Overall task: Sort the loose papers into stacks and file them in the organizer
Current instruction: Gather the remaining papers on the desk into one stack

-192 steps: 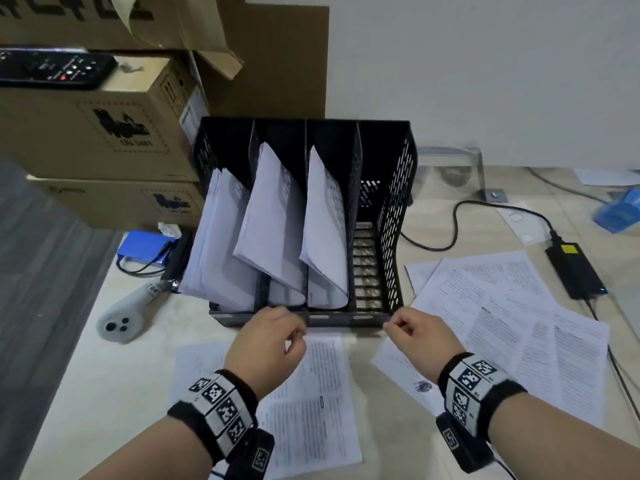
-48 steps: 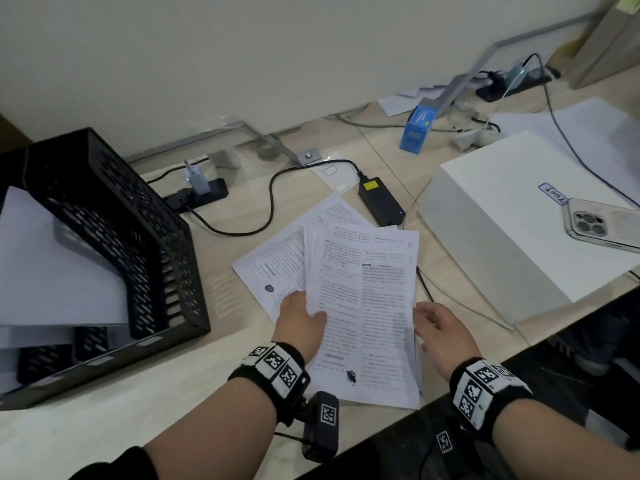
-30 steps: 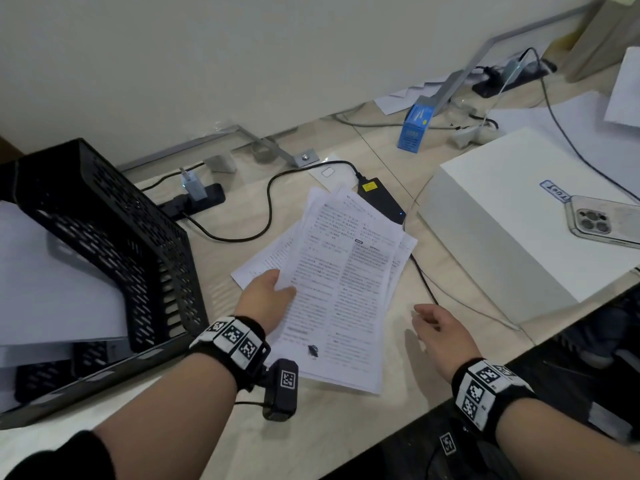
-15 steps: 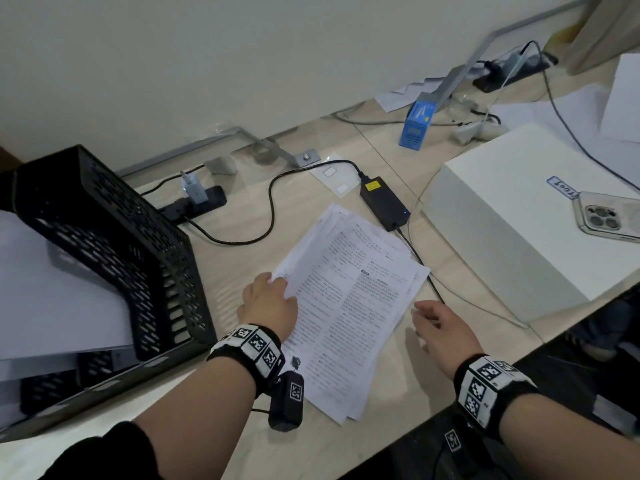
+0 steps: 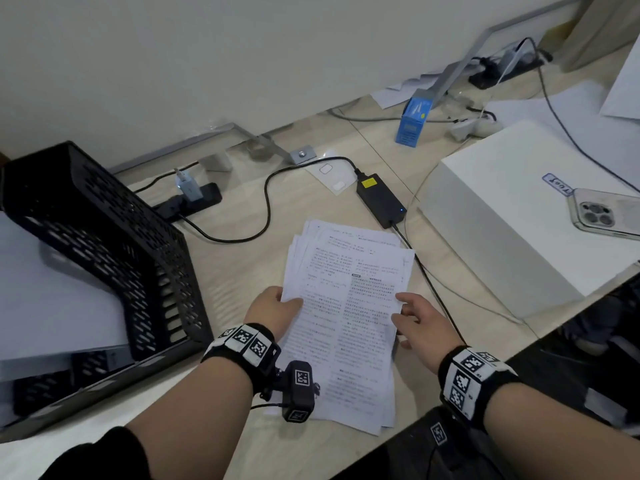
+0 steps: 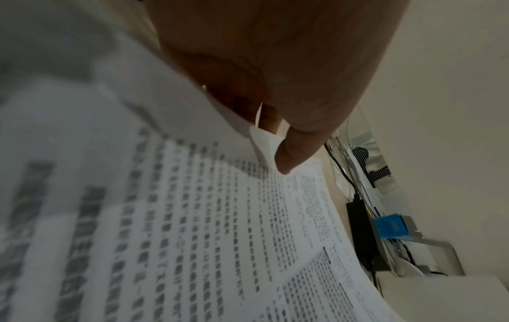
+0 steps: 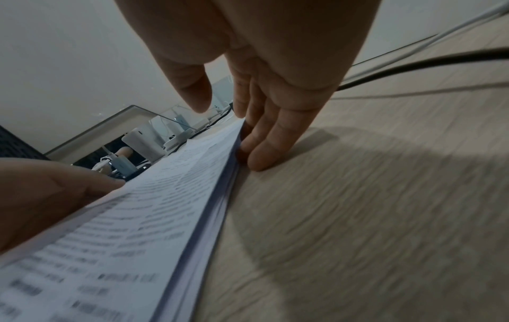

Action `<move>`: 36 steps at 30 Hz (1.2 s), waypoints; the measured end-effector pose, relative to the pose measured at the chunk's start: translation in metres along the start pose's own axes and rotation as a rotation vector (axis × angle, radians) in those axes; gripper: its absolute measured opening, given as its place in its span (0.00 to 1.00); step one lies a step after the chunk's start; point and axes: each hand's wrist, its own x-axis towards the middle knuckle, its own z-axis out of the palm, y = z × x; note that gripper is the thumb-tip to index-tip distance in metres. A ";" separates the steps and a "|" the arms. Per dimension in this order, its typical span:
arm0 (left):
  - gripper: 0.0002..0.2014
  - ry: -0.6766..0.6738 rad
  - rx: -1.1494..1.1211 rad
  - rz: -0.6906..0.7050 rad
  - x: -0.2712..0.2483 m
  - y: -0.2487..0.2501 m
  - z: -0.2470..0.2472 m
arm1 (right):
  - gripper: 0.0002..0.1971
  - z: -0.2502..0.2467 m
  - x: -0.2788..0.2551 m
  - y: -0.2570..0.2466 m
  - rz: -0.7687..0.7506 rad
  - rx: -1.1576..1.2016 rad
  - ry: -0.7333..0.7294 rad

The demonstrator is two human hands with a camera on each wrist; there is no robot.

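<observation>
My left hand (image 5: 273, 311) pinches the paper stack (image 5: 346, 317); right hand (image 5: 420, 325) fingers (image 7: 264, 152) lie straight against its edge; print blurred, organizer (image 5: 104, 244) cut off.

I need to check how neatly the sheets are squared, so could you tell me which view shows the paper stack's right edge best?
The right wrist view: the paper stack shows its layered edge beside the right hand's fingers. The head view shows its printed top only; the left wrist view shows blurred print.
</observation>
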 end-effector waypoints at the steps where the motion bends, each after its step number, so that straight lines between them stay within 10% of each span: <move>1: 0.07 0.004 -0.015 0.009 -0.001 -0.003 0.001 | 0.19 0.000 -0.001 -0.001 0.000 0.004 -0.003; 16: 0.10 -0.039 -0.533 0.050 -0.041 -0.032 -0.022 | 0.43 0.004 -0.011 -0.002 -0.024 0.140 -0.010; 24: 0.06 0.050 0.202 0.432 -0.075 0.017 -0.069 | 0.61 -0.007 -0.021 -0.061 -0.428 -0.136 0.217; 32: 0.08 0.273 0.565 0.664 -0.076 0.042 -0.094 | 0.09 -0.023 -0.030 -0.102 -0.329 -0.073 -0.218; 36: 0.11 0.240 0.586 0.541 -0.071 0.034 -0.100 | 0.05 -0.025 -0.028 -0.091 -0.284 -0.080 -0.181</move>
